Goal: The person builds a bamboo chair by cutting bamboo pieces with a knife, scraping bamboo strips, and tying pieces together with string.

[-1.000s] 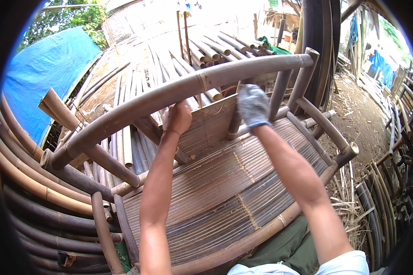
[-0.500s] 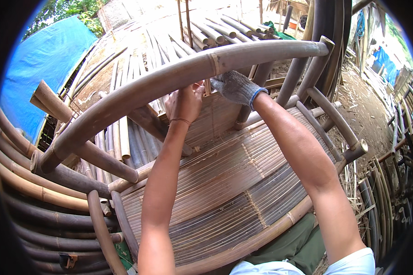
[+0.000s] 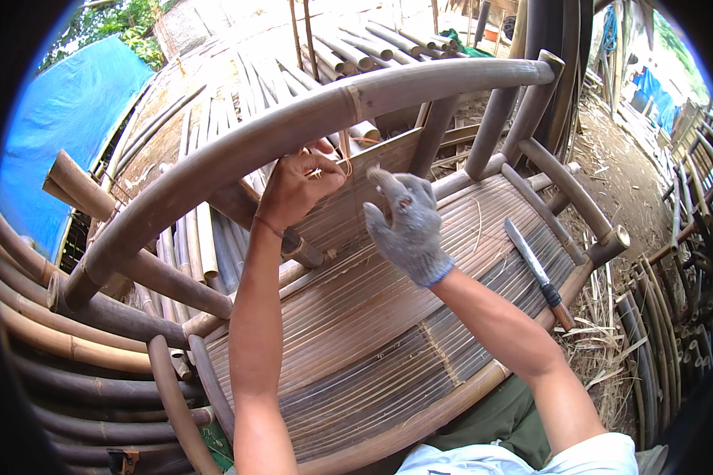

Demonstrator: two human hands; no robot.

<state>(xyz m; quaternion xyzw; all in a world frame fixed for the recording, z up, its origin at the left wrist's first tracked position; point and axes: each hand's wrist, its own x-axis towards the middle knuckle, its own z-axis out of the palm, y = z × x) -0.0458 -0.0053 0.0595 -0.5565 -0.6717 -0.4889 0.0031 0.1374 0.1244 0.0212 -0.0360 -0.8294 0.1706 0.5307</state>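
A dark bamboo bench stands before me, with a curved top rail [image 3: 293,123] and a slatted seat [image 3: 356,309]. My bare left hand [image 3: 301,186] is closed just under the rail, beside a flat bamboo back panel [image 3: 396,162]. A thin orange-brown binding strip [image 3: 348,165] loops from its fingertips around a narrow upright piece; part of the grip is hidden by the rail. My right hand [image 3: 408,226], in a grey knit glove, hovers in front of the panel with fingers apart and nothing held. A knife [image 3: 537,269] with a wooden handle lies on the seat's right side.
Stacked bamboo poles [image 3: 356,51] lie behind the bench, and thick curved poles [image 3: 95,388] are piled at left. A blue tarp [image 3: 71,127] covers something at far left. Shavings [image 3: 602,348] litter the ground at right, near bundled bamboo strips [image 3: 642,356].
My gloved right hand has come away from the back panel, down and toward me, and its fingers have spread. The knife on the seat now shows. My left hand has shifted slightly left and down.
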